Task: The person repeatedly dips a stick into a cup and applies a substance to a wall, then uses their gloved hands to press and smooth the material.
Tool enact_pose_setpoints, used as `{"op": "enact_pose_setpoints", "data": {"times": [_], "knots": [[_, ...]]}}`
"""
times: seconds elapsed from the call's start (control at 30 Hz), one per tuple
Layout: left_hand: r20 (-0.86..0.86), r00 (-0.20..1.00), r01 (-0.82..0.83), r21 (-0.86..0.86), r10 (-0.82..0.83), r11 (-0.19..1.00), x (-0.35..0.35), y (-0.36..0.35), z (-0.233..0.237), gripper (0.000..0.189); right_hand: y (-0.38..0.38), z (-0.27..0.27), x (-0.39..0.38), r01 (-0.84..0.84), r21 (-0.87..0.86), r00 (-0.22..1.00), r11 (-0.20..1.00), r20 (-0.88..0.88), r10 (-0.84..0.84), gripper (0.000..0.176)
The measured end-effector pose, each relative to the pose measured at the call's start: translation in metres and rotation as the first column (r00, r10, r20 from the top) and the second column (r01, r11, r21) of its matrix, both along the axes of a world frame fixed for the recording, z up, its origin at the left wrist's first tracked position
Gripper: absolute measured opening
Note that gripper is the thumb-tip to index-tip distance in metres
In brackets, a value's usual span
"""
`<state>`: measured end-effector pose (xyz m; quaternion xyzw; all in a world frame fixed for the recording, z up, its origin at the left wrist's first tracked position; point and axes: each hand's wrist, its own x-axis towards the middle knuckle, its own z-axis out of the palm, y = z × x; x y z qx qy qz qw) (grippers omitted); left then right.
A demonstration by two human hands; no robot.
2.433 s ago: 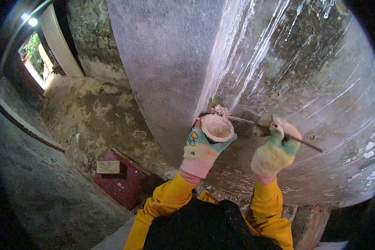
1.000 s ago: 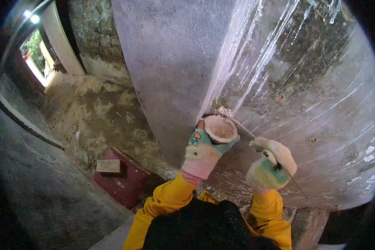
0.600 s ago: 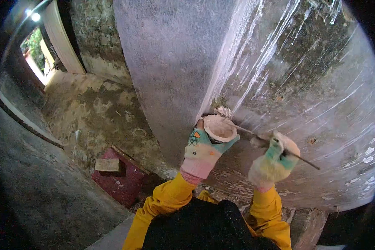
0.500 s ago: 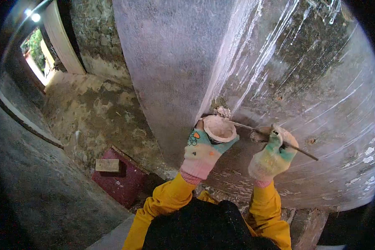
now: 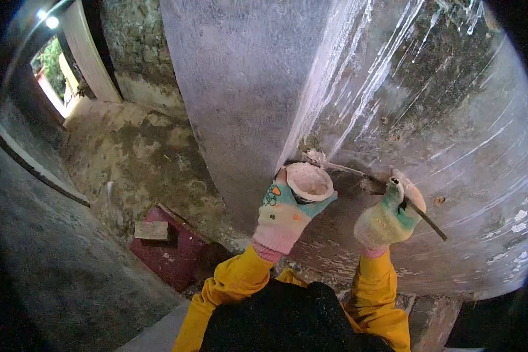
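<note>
1. Whitish bowl point(image 5: 309, 183), centre of frame, mouth toward the camera, rim and inside coated with pale paste.
2. Left hand point(image 5: 281, 214), patterned glove, just below centre: grip closed around the bowl, thumb along its left side, fingers under and right.
3. Right hand point(image 5: 388, 220), pale-and-green glove, right of centre: grip closed on a thin tool point(image 5: 426, 221), dark end pointing lower right, thin end reaching left toward the bowl.
4. Pale lump of paste point(image 5: 315, 156) on the wall, just above the bowl rim; tool tip at or right beside it, contact can't tell.
5. Grey wall point(image 5: 234, 88) fills upper middle and right; white streaks point(image 5: 358, 97) run down it, upper right.
6. Yellow sleeves point(image 5: 240, 274) on both arms, bottom of frame.
7. Lower left: wooden block point(image 5: 151, 230) on red board point(image 5: 170, 261), on stained floor point(image 5: 144, 146).
8. Upper left: bright doorway point(image 5: 51, 70), lamp point(image 5: 52, 22) above.
</note>
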<state>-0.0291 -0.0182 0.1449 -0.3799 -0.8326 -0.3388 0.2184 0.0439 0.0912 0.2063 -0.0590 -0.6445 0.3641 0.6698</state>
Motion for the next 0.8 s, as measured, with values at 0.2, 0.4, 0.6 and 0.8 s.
{"op": "enact_pose_setpoints", "data": {"times": [0.2,0.4,0.6,0.8], "knots": [[-0.200,0.979,-0.045,-0.083,0.027,0.996,0.001,-0.003,0.009,0.075,-0.004,0.003,0.007,0.003,-0.044,1.000,0.999,-0.018,-0.004,0.011],[0.249,0.962,0.139,-0.105,-0.109,0.985,0.002,-0.004,0.010,0.037,-0.002,0.001,0.007,-0.107,-0.061,0.994,0.992,0.012,0.108,0.012],[0.307,0.948,0.058,0.085,-0.081,0.995,0.000,0.003,-0.002,0.046,-0.005,0.000,0.007,-0.020,-0.009,1.000,1.000,0.005,0.020,0.014],[0.332,0.939,0.061,0.108,-0.094,0.992,0.002,0.000,-0.003,0.042,-0.004,0.004,0.008,-0.136,-0.127,0.990,0.982,-0.038,0.133,0.014]]}}
